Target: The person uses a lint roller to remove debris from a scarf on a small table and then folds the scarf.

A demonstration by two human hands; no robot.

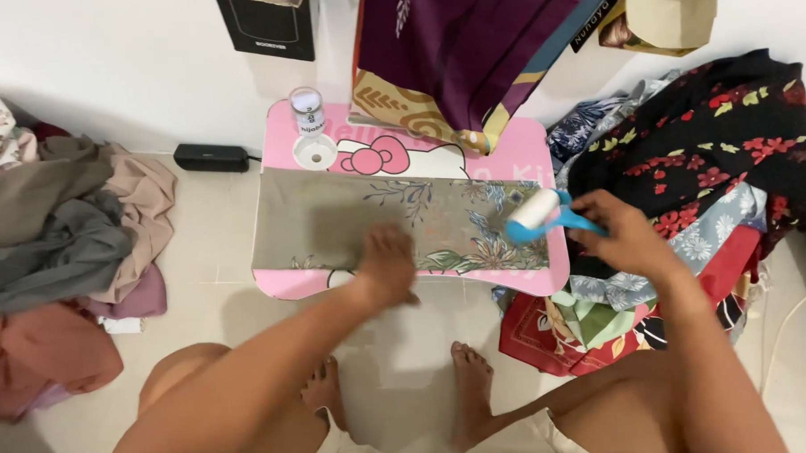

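Lint roller (535, 215) with a blue handle sits at the right end of a grey flowery cloth (331, 218), touching it. The right hand (619, 231) has its grip closed around the handle. The left hand (386, 265) lies flat and open on the near edge of the cloth, holding nothing. The cloth is spread over a small pink surface (517, 155). A little jar (307, 110) stands at the far left corner. Piles of clothes (64, 229) lie on the floor at both sides.
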